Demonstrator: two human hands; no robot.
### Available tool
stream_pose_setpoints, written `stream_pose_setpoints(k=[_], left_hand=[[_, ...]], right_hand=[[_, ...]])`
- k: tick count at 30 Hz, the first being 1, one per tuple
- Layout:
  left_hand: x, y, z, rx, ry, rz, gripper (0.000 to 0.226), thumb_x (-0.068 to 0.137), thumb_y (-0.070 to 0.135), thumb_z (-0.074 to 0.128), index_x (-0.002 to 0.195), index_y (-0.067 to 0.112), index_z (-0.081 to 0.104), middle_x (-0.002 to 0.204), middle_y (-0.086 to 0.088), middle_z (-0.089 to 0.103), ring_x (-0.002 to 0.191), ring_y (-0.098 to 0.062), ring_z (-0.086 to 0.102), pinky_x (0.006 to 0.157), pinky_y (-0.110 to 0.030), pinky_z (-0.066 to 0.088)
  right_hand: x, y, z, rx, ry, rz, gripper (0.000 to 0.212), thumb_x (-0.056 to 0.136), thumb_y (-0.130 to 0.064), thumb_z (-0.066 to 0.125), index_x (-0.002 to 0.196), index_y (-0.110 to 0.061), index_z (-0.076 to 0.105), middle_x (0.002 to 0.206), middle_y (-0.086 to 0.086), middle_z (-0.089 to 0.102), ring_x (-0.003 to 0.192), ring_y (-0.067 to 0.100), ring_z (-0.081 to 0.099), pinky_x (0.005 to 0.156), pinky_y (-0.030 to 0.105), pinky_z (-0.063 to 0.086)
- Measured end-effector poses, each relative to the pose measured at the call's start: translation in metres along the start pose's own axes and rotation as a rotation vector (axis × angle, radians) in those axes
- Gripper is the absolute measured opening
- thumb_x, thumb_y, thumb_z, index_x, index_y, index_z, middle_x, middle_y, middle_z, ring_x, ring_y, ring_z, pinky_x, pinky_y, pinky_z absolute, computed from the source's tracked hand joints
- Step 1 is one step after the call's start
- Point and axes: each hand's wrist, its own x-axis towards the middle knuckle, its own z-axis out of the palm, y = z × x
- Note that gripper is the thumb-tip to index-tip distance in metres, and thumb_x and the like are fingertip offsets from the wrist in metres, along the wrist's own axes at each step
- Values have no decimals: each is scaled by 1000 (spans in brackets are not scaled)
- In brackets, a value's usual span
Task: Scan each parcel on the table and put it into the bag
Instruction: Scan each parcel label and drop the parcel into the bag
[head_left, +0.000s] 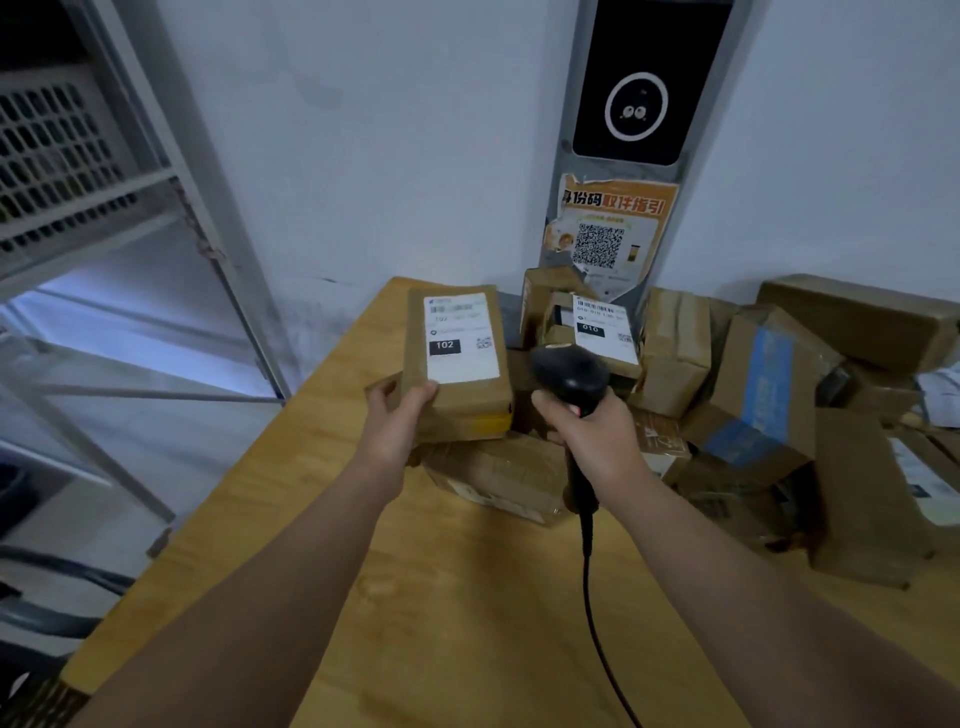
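Left hand (397, 415) grips parcel 102 (457, 364) mid-frame, long axis vertical, just left of scanner (571, 374) clenched in right hand (592, 431).

1. Bare table (467, 597) lay open nearest the person.
2. Heaped parcels (675, 353) blocked its far right side, up to the wall (363, 156).
3. A scanner cable (586, 582) crossed the bare wood.
4. A shelf frame (228, 260) stood left.
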Motion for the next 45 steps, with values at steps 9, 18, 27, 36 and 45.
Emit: stream_pose_setpoints(k=[9, 18, 27, 36, 45], left_hand=[[-74, -40, 44, 63, -324, 122, 88, 61, 48, 79, 138, 35, 37, 128, 10, 57, 115, -9, 57, 93, -32, 49], [-123, -49, 86, 114, -351, 11, 26, 90, 26, 65, 110, 17, 51, 120, -7, 62, 110, -25, 63, 89, -34, 52], [-156, -102, 108, 229, -231, -21, 56, 82, 19, 75, 126, 26, 41, 113, 2, 61, 102, -14, 60, 92, -37, 50], [-175, -141, 135, 308, -205, -6, 67, 83, 22, 74, 139, 21, 38, 118, 2, 56, 104, -16, 55, 84, -30, 47], [-176, -152, 148, 334, -179, -10, 72, 83, 22, 75, 143, 20, 35, 114, 5, 53, 100, -14, 52, 80, -27, 45]], right_hand=[[-45, 6, -63, 348, -135, -61, 43, 74, -13, 75, 114, -21, 65, 108, -6, 74, 104, 11, 68, 84, 27, 57], [-92, 49, -142, 340, -36, 39, 38, 83, -6, 72, 120, -12, 64, 114, 5, 72, 108, 23, 67, 93, 42, 54], [-141, 45, -184, -122, 156, 16, 26, 86, -30, 72, 85, -5, 64, 67, 4, 63, 54, 17, 63, 52, 26, 54], [-179, 49, -203, -175, 81, 101, 22, 89, -27, 67, 78, -7, 66, 57, 8, 61, 46, 15, 59, 52, 28, 54], [-180, 54, -213, -158, 75, 144, 26, 89, -25, 65, 71, -7, 64, 54, 6, 59, 45, 15, 58, 50, 27, 52]])
